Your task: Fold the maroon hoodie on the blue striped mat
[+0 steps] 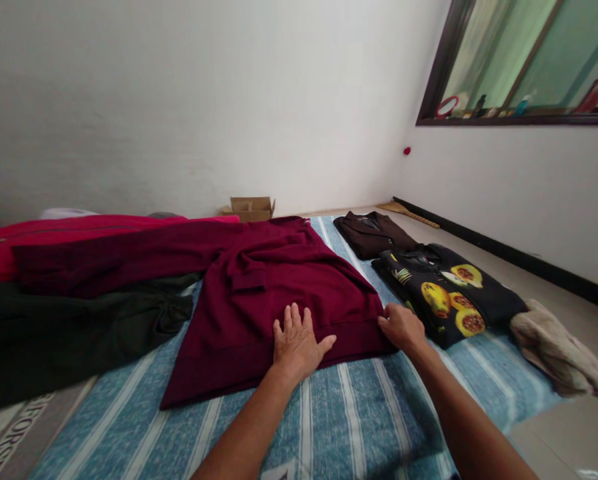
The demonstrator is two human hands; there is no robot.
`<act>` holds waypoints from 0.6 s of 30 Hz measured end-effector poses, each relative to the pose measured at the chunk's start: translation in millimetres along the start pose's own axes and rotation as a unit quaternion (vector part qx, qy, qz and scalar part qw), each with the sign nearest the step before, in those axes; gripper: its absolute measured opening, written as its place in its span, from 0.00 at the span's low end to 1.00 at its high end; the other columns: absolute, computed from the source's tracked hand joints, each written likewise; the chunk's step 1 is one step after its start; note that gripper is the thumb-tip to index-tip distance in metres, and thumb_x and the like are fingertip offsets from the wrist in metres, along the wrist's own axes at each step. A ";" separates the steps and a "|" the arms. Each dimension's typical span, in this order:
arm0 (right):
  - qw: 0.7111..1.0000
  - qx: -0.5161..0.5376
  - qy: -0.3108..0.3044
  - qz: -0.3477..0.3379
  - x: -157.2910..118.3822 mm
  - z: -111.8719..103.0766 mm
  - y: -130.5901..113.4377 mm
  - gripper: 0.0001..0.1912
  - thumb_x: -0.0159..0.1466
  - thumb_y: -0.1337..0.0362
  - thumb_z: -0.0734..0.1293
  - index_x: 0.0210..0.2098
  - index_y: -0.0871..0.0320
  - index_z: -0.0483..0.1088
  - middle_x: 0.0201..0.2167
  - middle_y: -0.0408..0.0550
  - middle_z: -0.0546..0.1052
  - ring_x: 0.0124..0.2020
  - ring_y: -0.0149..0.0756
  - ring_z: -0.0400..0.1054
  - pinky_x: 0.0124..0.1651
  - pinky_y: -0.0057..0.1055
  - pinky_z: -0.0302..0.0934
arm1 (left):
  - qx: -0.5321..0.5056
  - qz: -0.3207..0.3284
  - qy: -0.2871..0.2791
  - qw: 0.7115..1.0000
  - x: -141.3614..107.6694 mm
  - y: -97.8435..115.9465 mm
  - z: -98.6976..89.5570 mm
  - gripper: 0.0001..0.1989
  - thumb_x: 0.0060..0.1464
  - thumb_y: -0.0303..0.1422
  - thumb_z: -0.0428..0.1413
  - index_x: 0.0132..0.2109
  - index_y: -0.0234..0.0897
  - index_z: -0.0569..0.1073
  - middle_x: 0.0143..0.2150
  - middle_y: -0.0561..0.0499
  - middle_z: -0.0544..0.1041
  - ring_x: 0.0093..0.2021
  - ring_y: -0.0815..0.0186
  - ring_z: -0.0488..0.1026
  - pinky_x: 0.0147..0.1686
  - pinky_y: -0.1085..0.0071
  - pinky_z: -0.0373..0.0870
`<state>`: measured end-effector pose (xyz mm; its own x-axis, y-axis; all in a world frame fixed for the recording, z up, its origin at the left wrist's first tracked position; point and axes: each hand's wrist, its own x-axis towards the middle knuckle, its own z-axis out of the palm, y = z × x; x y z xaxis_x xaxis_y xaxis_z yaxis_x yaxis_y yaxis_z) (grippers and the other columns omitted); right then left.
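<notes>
A maroon sweatshirt [299,267] lies spread on the blue striped bedsheet [329,407], its hem toward me. One sleeve stretches out to the left, and a cuff shows folded over the body. My left hand [299,343] rests flat on the lower part near the hem, fingers spread. At the right corner of the hem, my right hand [401,325] is closed with its fingers gripping the fabric edge.
Right of the sweatshirt lie a folded black garment with yellow fruit print [453,293], a folded dark brown garment [373,233] and a beige cloth [559,347]. Dark green clothing [79,333] and a red garment [103,223] lie left. A cardboard box [251,209] stands by the wall.
</notes>
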<state>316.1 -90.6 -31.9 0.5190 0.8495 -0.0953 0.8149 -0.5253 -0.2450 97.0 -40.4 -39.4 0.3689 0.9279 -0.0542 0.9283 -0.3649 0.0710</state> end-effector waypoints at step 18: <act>0.996 -0.069 -0.048 0.008 -5.2 -6.1 -23.4 0.16 0.60 0.68 0.54 0.40 0.64 0.71 0.41 0.62 0.76 0.42 0.51 0.72 0.40 0.41 0.63 | -0.026 0.107 0.062 0.992 42.8 6.7 -47.1 0.18 0.55 0.42 0.48 0.44 0.33 0.72 0.48 0.40 0.73 0.52 0.51 0.66 0.53 0.53 0.58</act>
<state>295.9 -83.0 -19.9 0.5111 0.8379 -0.1914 0.8375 -0.5356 -0.1082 116.8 0.5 5.7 0.5463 0.8327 0.0899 0.8243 -0.5536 0.1188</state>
